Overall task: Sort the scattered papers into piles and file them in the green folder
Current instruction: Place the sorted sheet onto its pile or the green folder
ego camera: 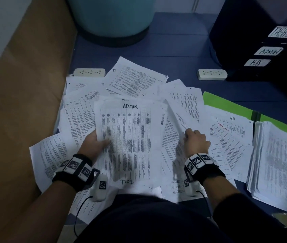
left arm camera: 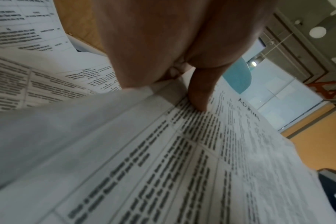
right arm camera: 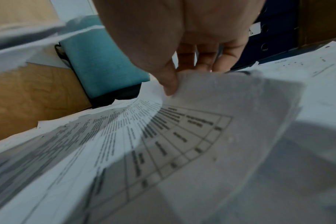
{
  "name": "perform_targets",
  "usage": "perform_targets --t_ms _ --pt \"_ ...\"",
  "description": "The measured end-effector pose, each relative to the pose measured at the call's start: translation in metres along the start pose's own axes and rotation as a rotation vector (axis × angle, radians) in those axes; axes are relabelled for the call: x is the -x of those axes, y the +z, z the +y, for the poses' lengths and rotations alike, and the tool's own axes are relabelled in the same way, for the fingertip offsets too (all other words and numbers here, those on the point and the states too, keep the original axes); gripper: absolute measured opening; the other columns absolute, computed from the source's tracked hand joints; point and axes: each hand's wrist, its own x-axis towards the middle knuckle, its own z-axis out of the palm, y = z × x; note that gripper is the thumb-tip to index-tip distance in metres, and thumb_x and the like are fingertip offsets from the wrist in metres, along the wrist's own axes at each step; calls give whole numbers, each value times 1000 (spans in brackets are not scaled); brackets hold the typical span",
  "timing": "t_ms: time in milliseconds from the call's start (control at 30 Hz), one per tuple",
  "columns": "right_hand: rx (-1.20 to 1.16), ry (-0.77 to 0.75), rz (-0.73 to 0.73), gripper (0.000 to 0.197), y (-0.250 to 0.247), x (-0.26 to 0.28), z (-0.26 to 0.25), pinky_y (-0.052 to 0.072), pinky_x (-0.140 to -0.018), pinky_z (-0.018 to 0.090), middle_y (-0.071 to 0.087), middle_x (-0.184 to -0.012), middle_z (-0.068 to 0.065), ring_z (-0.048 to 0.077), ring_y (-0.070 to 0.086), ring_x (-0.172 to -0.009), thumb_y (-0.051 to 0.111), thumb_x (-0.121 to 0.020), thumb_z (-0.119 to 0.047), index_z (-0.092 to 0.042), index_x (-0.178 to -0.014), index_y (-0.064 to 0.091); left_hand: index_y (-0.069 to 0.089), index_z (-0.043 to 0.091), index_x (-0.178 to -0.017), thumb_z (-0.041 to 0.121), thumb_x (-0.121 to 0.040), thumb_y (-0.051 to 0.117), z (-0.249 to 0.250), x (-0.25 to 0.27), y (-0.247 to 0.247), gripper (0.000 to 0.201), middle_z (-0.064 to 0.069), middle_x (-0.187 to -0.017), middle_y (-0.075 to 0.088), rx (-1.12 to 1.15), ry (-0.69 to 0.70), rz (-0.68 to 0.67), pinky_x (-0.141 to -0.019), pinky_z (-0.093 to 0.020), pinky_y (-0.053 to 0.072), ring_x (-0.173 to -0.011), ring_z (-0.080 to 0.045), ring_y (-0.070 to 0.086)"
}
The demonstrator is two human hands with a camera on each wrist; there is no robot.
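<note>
Left hand point(ego camera: 93, 140) grips a thin stack of white printed sheets headed "ADMIN" point(ego camera: 128, 137) by its left edge, thumb on top; right hand point(ego camera: 196, 142) pinches the edge of a loose white printed sheet point(ego camera: 176, 141) from the scatter. Head view: scattered white papers point(ego camera: 90, 102) cover the blue floor in front of the person, the green folder point(ego camera: 227, 104) lies open to the right, partly under sheets, with a thick sorted pile of white pages point(ego camera: 277, 162) on it. Dark binders labelled TASKLIST, ADMIN, HR point(ego camera: 269, 50) stand far right.

Left wrist view: thumb point(left arm camera: 199, 97) presses on the table-printed top page of the ADMIN stack point(left arm camera: 182, 166), fingers hidden beneath.

Right wrist view: thumb point(right arm camera: 169, 81) and fingers clamp the curled sheet point(right arm camera: 211, 128) at its edge.

Risk: one-edge hold on the stack looks loose, so sheets could fan out or slide back into the scatter; pulling the pinched sheet could drag neighbours or mix an HR page into ADMIN.
</note>
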Motion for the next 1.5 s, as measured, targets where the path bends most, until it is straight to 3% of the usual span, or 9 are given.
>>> perform_targets --t_ms 267,300,333,367,567,1000,1133,1400,1500 --pt "-782 -13 14 18 -34 12 8 43 -70 27 65 -93 4 22 58 -80 51 -94 -7 -17 -106 59 55 8 -109 4 -91 54 35 15 3 19 -4 -102 71 18 60 -149 -103 -39 44 -107 -32 62" --pt "-869 -19 24 21 -39 15 8 44 -68 25 65 -90 2 17 58 -75 51 -93 -6 -19 -107 60 50 2 -110 1 -93 51 42 18 6 17 29 -70 46 31 70 -121 -105 -37 42 -103 -35 62" --pt "-955 -25 25 22 -44 19 8 44 -61 22 63 -82 -1 10 56 -65 50 -93 -5 -19 -106 60 44 0 -130 -3 -94 49 45 17 9 37 -37 -127 15 88 54 -103 -110 -43 34 -109 -41 57" --pt "-1040 -24 21 23 -50 23 7 40 -51 19 59 -72 -3 7 50 -52 49 -93 -3 -18 -105 61 43 -1 -133 -7 -92 47 46 15 12 41 -22 -117 64 141 72 -112 -113 -49 28 -116 -38 55" --pt "-1438 -90 -119 21 -74 52 -2 41 -49 23 66 -72 -3 17 49 -49 47 -93 2 -12 -102 59 37 11 -142 -5 -91 50 39 17 39 55 0 -133 54 152 48 -113 -112 -38 29 -124 -16 48" --pt "-934 -184 64 37 -119 42 11 49 -87 51 60 -106 24 39 58 -99 58 -76 -25 -4 -104 49 54 24 -117 9 -93 56 68 52 94 29 9 -117 61 30 389 139 -100 -39 45 -110 -13 58" --pt "-1113 -285 146 31 -138 44 10 47 -84 12 63 -103 -7 -7 60 -94 53 -88 3 -13 -115 49 52 35 -101 4 -92 56 79 65 104 32 6 -112 63 160 494 209 -99 -42 46 -112 -16 59" --pt "-955 -146 -26 35 -81 45 21 39 -75 22 58 -105 5 13 56 -87 59 -90 -9 -9 -121 44 42 25 -101 -16 -90 44 31 64 123 42 -3 -90 50 144 336 209 -65 -14 49 -69 5 55" --pt "-914 -130 -1 36 -84 40 16 33 -73 18 60 -113 3 19 54 -102 49 -94 -8 -12 -130 45 51 14 -113 -3 -94 46 39 65 127 26 -13 -110 58 49 325 270 -93 -45 50 -101 -23 60"
